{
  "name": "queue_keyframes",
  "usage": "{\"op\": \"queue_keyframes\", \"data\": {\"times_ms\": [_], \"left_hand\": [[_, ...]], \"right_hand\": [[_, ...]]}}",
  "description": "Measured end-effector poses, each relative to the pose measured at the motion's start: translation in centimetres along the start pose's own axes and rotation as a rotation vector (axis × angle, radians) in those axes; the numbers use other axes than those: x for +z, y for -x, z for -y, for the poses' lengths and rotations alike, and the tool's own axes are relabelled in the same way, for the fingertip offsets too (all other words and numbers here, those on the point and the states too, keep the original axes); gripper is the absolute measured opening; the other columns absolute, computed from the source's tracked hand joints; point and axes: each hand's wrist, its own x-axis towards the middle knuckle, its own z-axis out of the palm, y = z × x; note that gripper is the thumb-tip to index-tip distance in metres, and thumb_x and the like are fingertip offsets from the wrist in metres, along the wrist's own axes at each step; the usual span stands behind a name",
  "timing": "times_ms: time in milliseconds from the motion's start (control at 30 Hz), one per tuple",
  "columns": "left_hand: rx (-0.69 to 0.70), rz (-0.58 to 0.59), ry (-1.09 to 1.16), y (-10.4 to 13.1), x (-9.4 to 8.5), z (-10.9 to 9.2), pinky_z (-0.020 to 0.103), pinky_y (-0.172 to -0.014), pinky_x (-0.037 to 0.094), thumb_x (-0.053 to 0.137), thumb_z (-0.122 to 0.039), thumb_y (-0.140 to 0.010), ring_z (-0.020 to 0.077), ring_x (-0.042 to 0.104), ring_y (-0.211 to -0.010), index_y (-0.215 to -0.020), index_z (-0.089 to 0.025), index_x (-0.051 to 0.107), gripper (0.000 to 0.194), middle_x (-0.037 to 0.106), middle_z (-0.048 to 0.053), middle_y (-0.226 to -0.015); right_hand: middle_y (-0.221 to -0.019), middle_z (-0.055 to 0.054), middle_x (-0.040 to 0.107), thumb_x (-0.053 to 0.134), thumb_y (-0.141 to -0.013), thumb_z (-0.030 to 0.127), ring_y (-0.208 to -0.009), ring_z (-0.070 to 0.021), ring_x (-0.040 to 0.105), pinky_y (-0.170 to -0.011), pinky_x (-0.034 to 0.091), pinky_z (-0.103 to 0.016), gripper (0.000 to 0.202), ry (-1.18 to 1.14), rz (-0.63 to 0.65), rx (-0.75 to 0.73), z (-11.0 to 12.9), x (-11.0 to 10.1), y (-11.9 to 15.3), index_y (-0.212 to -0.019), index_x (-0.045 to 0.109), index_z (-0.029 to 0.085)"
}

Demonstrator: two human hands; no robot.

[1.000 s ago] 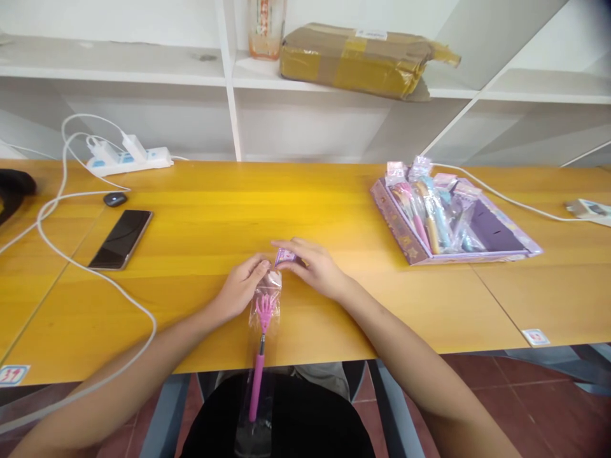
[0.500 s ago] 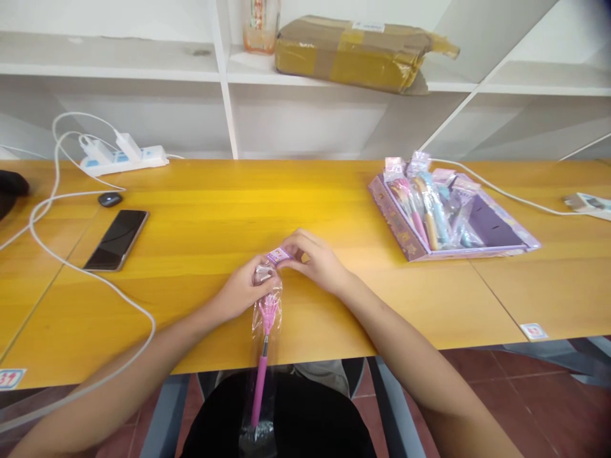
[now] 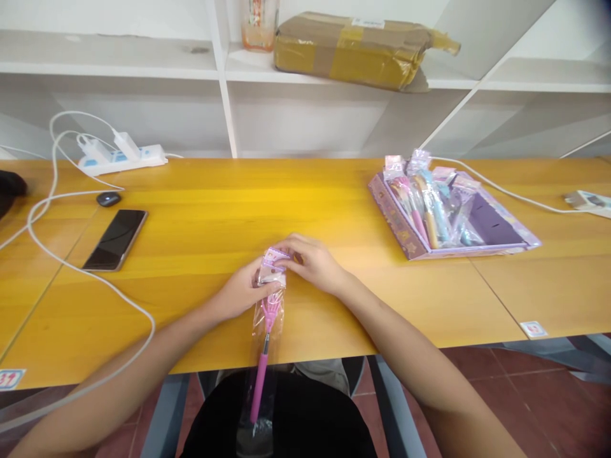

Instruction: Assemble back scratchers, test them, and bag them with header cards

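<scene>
A pink back scratcher [image 3: 259, 386] with a hand-shaped head and a metal shaft lies inside a clear plastic bag [image 3: 281, 312]. The bag hangs down past the table's front edge over my lap. My left hand [image 3: 243, 289] is closed on the bag's upper end, its thumb lying across the front just above the pink head. Closed on the small purple printed card [image 3: 275, 256] at the top of the bag is my right hand [image 3: 312, 262], its thumb and fingers pinching the card's right side. Some fingertips of both hands are hidden behind the card and bag.
To the right, a purple display box [image 3: 499, 224] holds several bagged back scratchers [image 3: 432, 213]. A phone [image 3: 116, 240], a small black object [image 3: 109, 198], a power strip [image 3: 125, 159] and looping white cable [image 3: 128, 299] lie left. A taped carton [image 3: 353, 51] sits on the shelf.
The purple card has tipped so more of its front shows, and the left thumb has slid slightly down the bag. Both hands keep hold; the display box stays put.
</scene>
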Motion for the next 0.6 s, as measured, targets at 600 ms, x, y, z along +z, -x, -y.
{"op": "queue_keyframes", "data": {"times_ms": [600], "left_hand": [[-0.052,-0.002,0.012,-0.13,-0.23,-0.41,0.043,-0.100,0.057,0.076,-0.040,-0.094,0.0259,0.074,-0.112,-0.137,-0.019,0.064,0.049,0.076,0.012,-0.129]], "right_hand": [[-0.110,-0.008,0.071,0.068,-0.105,0.031,-0.082,-0.0167,0.065,-0.078,0.058,-0.033,0.025,0.038,0.007,0.000,0.32,-0.71,-0.01,-0.128,0.071,0.022]]}}
